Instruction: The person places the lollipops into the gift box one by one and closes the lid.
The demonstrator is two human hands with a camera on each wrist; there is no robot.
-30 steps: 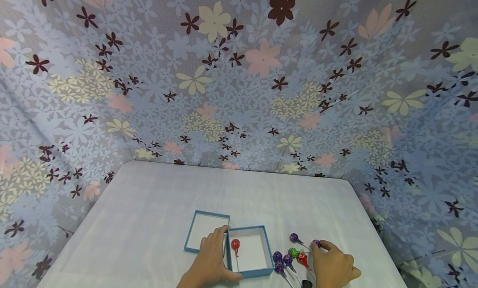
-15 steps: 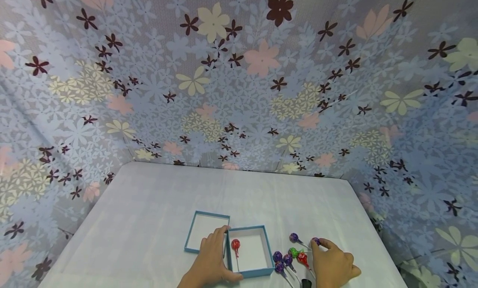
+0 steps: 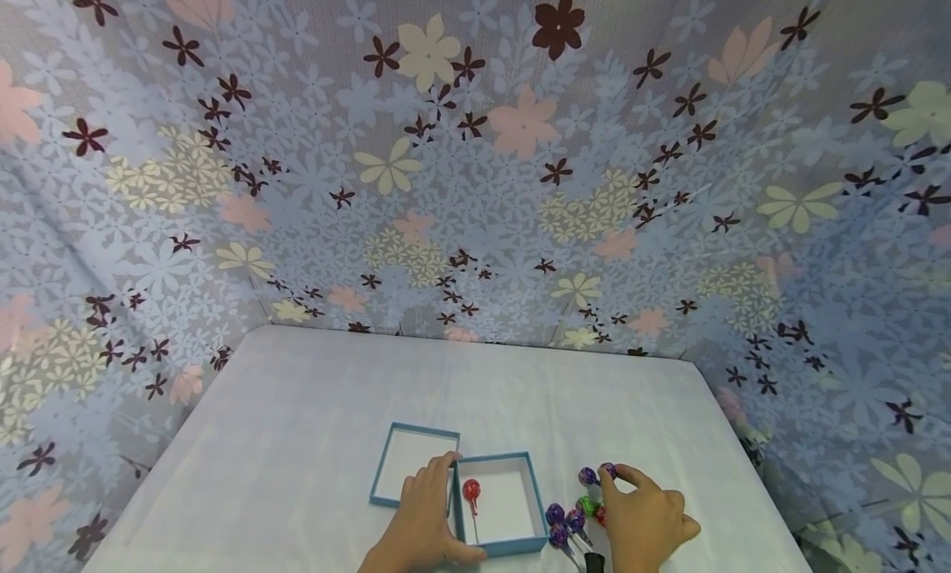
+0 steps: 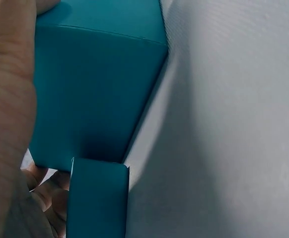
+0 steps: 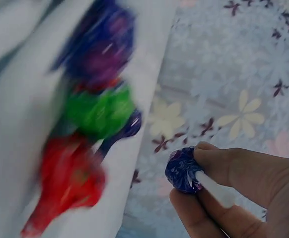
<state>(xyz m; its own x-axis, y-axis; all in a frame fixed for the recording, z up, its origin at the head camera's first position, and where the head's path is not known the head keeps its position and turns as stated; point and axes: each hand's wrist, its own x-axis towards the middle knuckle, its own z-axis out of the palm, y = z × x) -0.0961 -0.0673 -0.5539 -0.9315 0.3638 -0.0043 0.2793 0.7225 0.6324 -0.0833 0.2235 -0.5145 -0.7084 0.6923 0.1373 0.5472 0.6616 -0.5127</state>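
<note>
Lid point(image 3: 412, 462) left of the box point(image 3: 513, 503), left hand point(image 3: 425, 507) gripping the box's left side, thumb and fingers wide apart, red lollipop point(image 3: 471, 490) inside, purple lollipops point(image 3: 556, 515) and green lollipop point(image 3: 586, 505) right of the box, second red lollipop point(image 5: 72, 173) partly blocked by right hand point(image 3: 646, 511) pinching single purple lollipop point(image 3: 608, 469)

High head view, close wrist views

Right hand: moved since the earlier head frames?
Yes, the right hand has moved left in the head view, closing some of the gap to the box, which has stayed put on the table.
</note>
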